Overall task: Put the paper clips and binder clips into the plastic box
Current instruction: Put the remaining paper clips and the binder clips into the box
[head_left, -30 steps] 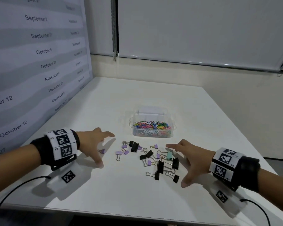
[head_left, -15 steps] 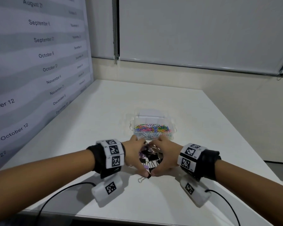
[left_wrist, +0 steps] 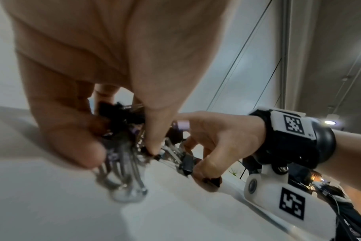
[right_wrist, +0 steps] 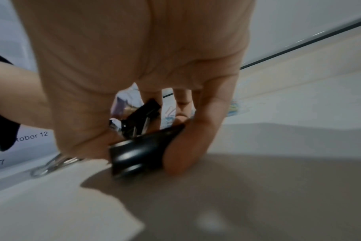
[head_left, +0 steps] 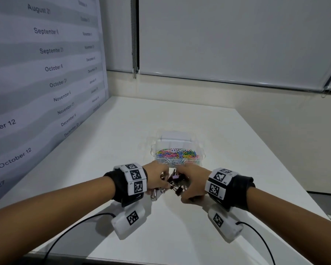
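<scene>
The left hand (head_left: pixel 157 177) and right hand (head_left: pixel 192 185) cup together, fingers curled round a bunched heap of binder clips (head_left: pixel 175 183) low over the white surface (head_left: pixel 180 236), just in front of the plastic box (head_left: pixel 177 150). The clips are small, stiff and light, black and lilac bodies with springy wire loops that tangle and may slip out; scooping from beneath seems safest. The clear, thin-walled box already holds glossy, many-coloured paper clips (head_left: pixel 177 154).
</scene>
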A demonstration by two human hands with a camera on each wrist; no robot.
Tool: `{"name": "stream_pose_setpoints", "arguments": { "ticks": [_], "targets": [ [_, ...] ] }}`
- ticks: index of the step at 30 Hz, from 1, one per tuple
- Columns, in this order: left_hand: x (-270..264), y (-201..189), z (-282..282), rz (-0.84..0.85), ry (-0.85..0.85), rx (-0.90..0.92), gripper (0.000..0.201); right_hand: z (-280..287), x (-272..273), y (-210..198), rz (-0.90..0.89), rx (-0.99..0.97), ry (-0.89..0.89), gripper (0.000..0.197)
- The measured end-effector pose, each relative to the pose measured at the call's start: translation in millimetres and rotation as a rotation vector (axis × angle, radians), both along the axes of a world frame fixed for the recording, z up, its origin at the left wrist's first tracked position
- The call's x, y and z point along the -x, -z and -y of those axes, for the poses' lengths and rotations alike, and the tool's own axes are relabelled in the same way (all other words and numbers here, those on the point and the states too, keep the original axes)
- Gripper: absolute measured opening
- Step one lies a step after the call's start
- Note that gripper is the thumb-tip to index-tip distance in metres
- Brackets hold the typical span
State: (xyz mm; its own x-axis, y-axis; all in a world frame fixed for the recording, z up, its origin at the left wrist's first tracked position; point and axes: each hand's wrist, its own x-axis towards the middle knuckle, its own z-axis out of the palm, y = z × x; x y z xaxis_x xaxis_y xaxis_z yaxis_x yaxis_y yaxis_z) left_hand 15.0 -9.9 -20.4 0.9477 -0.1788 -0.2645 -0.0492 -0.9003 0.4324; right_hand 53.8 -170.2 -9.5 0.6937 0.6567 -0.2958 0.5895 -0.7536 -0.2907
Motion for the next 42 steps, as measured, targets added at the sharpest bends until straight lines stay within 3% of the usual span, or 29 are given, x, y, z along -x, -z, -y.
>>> {"name": "stream_pose_setpoints", "arguments": {
  "ticks": [2, 6, 9, 14, 19, 28, 31, 35, 37, 40, 42],
  "targets": [
    [1.0, 0.7, -1.3, 0.049, 0.015, -0.029, 0.008, 2.6, -1.3, -0.6, -0.029, -0.026, 0.01, 0.043],
    [-1.3, 5.2, -9.5, -0.013, -0.027, 0.036, 0.021, 8.8, -4.5, -3.7, -0.053, -0.045, 0.041, 0.04],
    [-3.2, 0.8, -14.7, -0.032, -0.011, 0.053, 0.009, 12.2, -8.0, -6.6, -0.011, -0.034, 0.038, 0.032],
    [-12.9, -16.2, -28.7, -0.162, -0.142, 0.449, 0.017, 21.3, -16.7, -7.9, -0.025, -0.055, 0.077, 0.019],
    [-36.5, -46.7, -40.4, -0.151, -0.28, 0.804, 0.017, 27.2, -24.1, -10.2, -0.116, -0.185, 0.147, 0.017],
    [-106.1, -54.0, -30.5, -0.082, -0.55, 1.012, 0.027, 24.7, -50.4, -26.5, -0.199, -0.439, 0.258, 0.01],
    [-125.0, -49.4, -27.7, -0.043, -0.623, 0.943, 0.028, 26.7, -60.6, -27.6, -0.172, -0.506, 0.311, 0.011],
    [-132.7, -44.9, -22.2, -0.033, -0.575, 0.734, 0.006, 32.0, -70.7, -22.7, -0.169, -0.522, 0.357, 0.01],
    [-130.2, -45.4, -21.8, -0.049, -0.494, 0.632, 0.012, 33.4, -73.4, -21.2, -0.167, -0.533, 0.374, 0.01],
    [-120.0, -46.3, -23.7, -0.015, -0.271, 0.311, 0.03, 32.3, -76.0, -21.9, -0.149, -0.581, 0.398, 0.01],
    [-107.9, -44.5, -20.8, 0.005, -0.144, 0.155, 0.03, 29.8, -77.0, -22.7, -0.136, -0.619, 0.414, 0.01]
  ]
}}
